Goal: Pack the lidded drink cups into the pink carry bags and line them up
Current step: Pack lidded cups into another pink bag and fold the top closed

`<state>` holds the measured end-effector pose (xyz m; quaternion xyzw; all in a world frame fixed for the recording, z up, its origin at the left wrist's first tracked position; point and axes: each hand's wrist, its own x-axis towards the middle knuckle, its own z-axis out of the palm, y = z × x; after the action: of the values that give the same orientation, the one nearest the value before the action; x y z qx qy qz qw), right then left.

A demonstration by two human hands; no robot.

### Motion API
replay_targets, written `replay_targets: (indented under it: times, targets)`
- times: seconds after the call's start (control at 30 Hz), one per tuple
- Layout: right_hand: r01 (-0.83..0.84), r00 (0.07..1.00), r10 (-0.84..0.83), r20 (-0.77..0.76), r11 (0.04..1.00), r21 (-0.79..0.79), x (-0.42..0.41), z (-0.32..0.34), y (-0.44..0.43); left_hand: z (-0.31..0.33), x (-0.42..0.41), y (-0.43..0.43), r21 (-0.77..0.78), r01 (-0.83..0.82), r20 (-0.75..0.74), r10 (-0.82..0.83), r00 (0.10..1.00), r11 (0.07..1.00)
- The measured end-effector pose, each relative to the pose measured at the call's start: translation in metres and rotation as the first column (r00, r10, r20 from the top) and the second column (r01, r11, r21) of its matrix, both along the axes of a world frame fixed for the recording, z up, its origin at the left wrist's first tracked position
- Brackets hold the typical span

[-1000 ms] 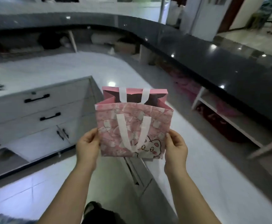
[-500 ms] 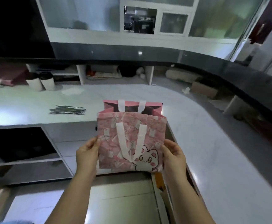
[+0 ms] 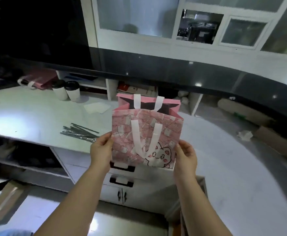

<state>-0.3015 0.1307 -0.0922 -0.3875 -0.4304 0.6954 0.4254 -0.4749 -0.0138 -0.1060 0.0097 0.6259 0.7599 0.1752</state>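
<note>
Pink carry bag (image 3: 146, 132) upright — mouth up, left hand (image 3: 101, 150), right hand (image 3: 186, 155) gripping sides

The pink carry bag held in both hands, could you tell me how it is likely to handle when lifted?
The pink carry bag is probably light: the left hand and right hand hold it aloft by its side edges alone. Its mouth gapes square with crisp folds, so likely fairly stiff. Its white handle flops down the front, so limp.

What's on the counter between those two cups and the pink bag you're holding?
In the head view, a flat white sheet lies between the cups and the pink bag.
</note>
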Motion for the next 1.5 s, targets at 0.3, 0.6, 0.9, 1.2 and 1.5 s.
replay_targets:
  times: [0.3,0.6,0.9,1.2,1.5]
  targets:
    - [-0.043,0.999,0.041,0.023,0.996,0.082,-0.12,-0.004,0.111,-0.007,-0.114,0.095,0.005,-0.008,-0.045,0.009,0.999,1.0]
    - [0.094,0.982,-0.101,0.162,0.994,0.051,-0.202,-0.059,0.135,-0.041,-0.221,0.112,-0.235,0.263,-0.237,-0.317,0.918,0.936]
    - [0.295,0.9,-0.413,0.14,0.814,0.501,-0.275,0.074,0.115,0.039,-0.343,0.116,-0.277,0.358,-0.552,-0.453,0.7,0.892]
    - [-0.621,0.688,-0.169,0.706,0.367,0.693,-0.493,0.11,0.051,0.075,-0.478,0.077,-0.633,-0.07,-0.724,-0.557,0.406,0.771]
    - [-0.899,0.427,-0.014,0.904,0.096,0.427,-0.642,0.024,-0.022,0.024,-0.568,-0.043,-0.794,-0.299,-0.593,-0.569,0.57,0.529]
